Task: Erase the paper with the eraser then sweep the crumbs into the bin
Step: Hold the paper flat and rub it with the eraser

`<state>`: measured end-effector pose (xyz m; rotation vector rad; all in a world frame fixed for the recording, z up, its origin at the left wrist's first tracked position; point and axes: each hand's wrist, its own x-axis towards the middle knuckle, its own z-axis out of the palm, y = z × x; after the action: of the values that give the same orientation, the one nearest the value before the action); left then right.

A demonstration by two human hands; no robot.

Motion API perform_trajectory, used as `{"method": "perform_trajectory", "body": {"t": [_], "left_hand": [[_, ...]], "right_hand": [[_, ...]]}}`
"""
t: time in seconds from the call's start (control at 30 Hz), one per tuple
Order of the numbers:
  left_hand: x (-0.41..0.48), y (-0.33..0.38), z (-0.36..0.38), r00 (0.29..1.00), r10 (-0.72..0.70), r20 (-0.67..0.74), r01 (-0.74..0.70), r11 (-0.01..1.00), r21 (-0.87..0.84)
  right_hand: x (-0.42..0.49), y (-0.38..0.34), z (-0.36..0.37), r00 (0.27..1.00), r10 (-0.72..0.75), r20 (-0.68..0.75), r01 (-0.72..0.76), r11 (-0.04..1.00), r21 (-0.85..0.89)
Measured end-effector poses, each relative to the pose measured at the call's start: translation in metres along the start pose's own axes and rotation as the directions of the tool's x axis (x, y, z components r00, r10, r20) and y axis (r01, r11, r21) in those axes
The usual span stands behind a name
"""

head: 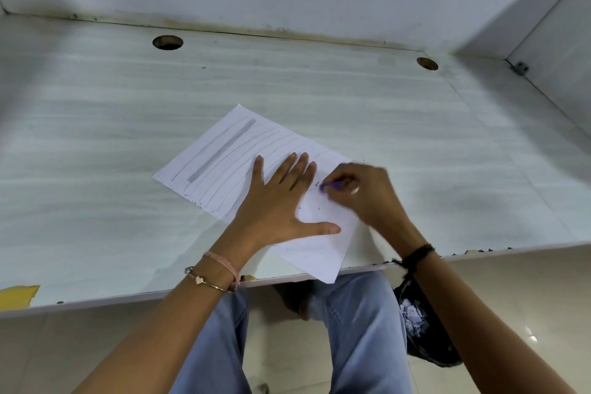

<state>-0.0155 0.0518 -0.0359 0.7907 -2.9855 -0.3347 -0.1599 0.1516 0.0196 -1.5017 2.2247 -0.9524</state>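
**Right hand pinches the eraser on the sheet, left hand pins the paper flat**

The right hand [358,192], slightly blurred, has its fingers curled round a small purple eraser [329,185]. Only the eraser's rounded tip shows, poking out at the hand's 9 o'clock and touching the paper [224,163]. A black thread band [415,254] circles that wrist.

Just beside it, at 9 o'clock, the left hand [281,201] lies palm down on the sheet. Its fingers are straight and spread, and the thumb points toward 3 o'clock. A pink cord bracelet [224,262] and a thin gold bangle with a heart charm [204,280] sit on the left wrist.

Tiny dark crumbs [316,208] speckle the paper between the two hands, and more lie along its 7 o'clock edge. The paper is a thin white sheet lying askew. It carries long pencil lines and one broad grey shaded bar toward 10 o'clock. Its near corner hangs over the table's front edge at 5 o'clock.

The table [96,105] is pale, faintly streaked laminate, chipped along the front edge, with two round holes [167,42] near the back.

Below the table, at 5 o'clock from the right hand, stands a dark bin [431,349] holding torn white scraps, beside legs in light blue jeans [361,329].
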Motion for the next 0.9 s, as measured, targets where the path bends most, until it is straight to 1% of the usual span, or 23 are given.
{"method": "perform_trajectory", "body": {"t": [0.03, 0.07, 0.1, 0.2, 0.23, 0.27, 0.33, 0.37, 0.4, 0.43, 0.5, 0.53, 0.57, 0.63, 0.67, 0.7, 0.73, 0.77, 0.8, 0.83, 0.87, 0.9], "left_hand": [[-0.001, 0.001, 0.000, 1.000, -0.003, -0.010, 0.003, 1.000, -0.011], [-0.001, 0.001, 0.001, 1.000, -0.003, -0.015, 0.003, 1.000, -0.016], [0.000, 0.001, 0.001, 1.000, -0.002, -0.015, 0.002, 1.000, -0.016], [0.002, 0.000, 0.000, 1.000, 0.009, 0.002, -0.009, 1.000, 0.024], [0.001, 0.000, 0.000, 1.000, 0.007, 0.006, -0.008, 1.000, 0.026], [0.001, 0.000, -0.001, 1.000, 0.002, 0.008, -0.002, 1.000, 0.014], [-0.001, 0.001, 0.000, 1.000, -0.004, -0.006, 0.003, 1.000, -0.013], [-0.001, 0.001, 0.000, 1.000, -0.004, -0.014, 0.004, 1.000, -0.017], [0.000, 0.000, 0.001, 1.000, -0.003, -0.015, 0.002, 1.000, -0.013], [0.000, 0.000, 0.001, 1.000, 0.000, -0.009, 0.000, 1.000, -0.003], [0.002, -0.001, 0.000, 1.000, 0.011, 0.001, -0.011, 1.000, 0.029], [0.001, -0.001, -0.001, 1.000, 0.010, 0.003, -0.010, 1.000, 0.028], [0.001, 0.000, -0.001, 1.000, 0.005, 0.004, -0.005, 1.000, 0.014], [-0.001, 0.001, 0.000, 1.000, -0.001, -0.013, 0.001, 1.000, -0.008], [-0.001, 0.001, 0.000, 1.000, -0.002, -0.021, 0.002, 1.000, -0.010], [-0.001, 0.001, 0.000, 1.000, -0.003, -0.024, 0.003, 1.000, -0.010], [0.000, 0.001, 0.000, 1.000, -0.005, -0.018, 0.005, 1.000, -0.007], [0.001, 0.001, -0.001, 1.000, -0.003, -0.006, 0.003, 1.000, 0.008], [0.001, 0.001, -0.001, 1.000, 0.003, 0.006, -0.003, 1.000, 0.027], [0.001, 0.001, -0.002, 1.000, 0.005, 0.013, -0.005, 0.999, 0.035], [0.000, 0.001, -0.002, 1.000, 0.002, 0.013, -0.003, 1.000, 0.026], [0.000, 0.001, -0.001, 1.000, -0.002, 0.008, 0.002, 1.000, 0.007]], "right_hand": [[0.006, 0.003, -0.003, 0.998, 0.032, -0.062, -0.030, 0.999, 0.026], [0.008, 0.002, -0.003, 0.995, 0.046, -0.085, -0.043, 0.998, 0.034], [0.005, -0.001, 0.000, 0.997, 0.028, -0.073, -0.027, 0.999, 0.017], [-0.016, -0.015, 0.011, 0.991, -0.071, 0.117, 0.077, 0.996, -0.050], [-0.016, -0.013, 0.008, 0.988, -0.071, 0.138, 0.078, 0.996, -0.047], [-0.008, -0.007, 0.003, 0.994, -0.045, 0.099, 0.049, 0.998, -0.036], [0.008, 0.003, -0.005, 0.999, 0.025, -0.041, -0.024, 0.999, 0.027], [0.010, 0.003, -0.005, 0.997, 0.038, -0.070, -0.035, 0.999, 0.037], [0.007, -0.001, -0.002, 0.998, 0.024, -0.061, -0.023, 1.000, 0.020], [0.000, -0.005, 0.004, 1.000, -0.011, -0.015, 0.011, 1.000, -0.011], [-0.017, -0.015, 0.011, 0.990, -0.069, 0.124, 0.075, 0.996, -0.044], [-0.019, -0.015, 0.009, 0.987, -0.074, 0.145, 0.081, 0.996, -0.042], [-0.012, -0.008, 0.004, 0.993, -0.052, 0.109, 0.056, 0.998, -0.035], [0.006, 0.003, -0.006, 0.999, 0.012, -0.031, -0.012, 1.000, 0.013], [0.009, 0.004, -0.007, 0.998, 0.030, -0.063, -0.028, 0.999, 0.030], [0.008, 0.001, -0.004, 0.998, 0.017, -0.064, -0.016, 1.000, 0.022], [0.003, -0.004, 0.001, 0.999, -0.018, -0.032, 0.018, 1.000, -0.008], [-0.004, -0.008, 0.007, 0.998, -0.059, 0.033, 0.060, 0.997, -0.043], [-0.013, -0.013, 0.010, 0.991, -0.084, 0.101, 0.089, 0.995, -0.052], [-0.015, -0.014, 0.009, 0.986, -0.091, 0.140, 0.098, 0.994, -0.044], [-0.009, -0.009, 0.006, 0.990, -0.074, 0.123, 0.078, 0.997, -0.027], [-0.001, -0.002, 0.002, 0.997, -0.044, 0.056, 0.044, 0.999, 0.001]]}}
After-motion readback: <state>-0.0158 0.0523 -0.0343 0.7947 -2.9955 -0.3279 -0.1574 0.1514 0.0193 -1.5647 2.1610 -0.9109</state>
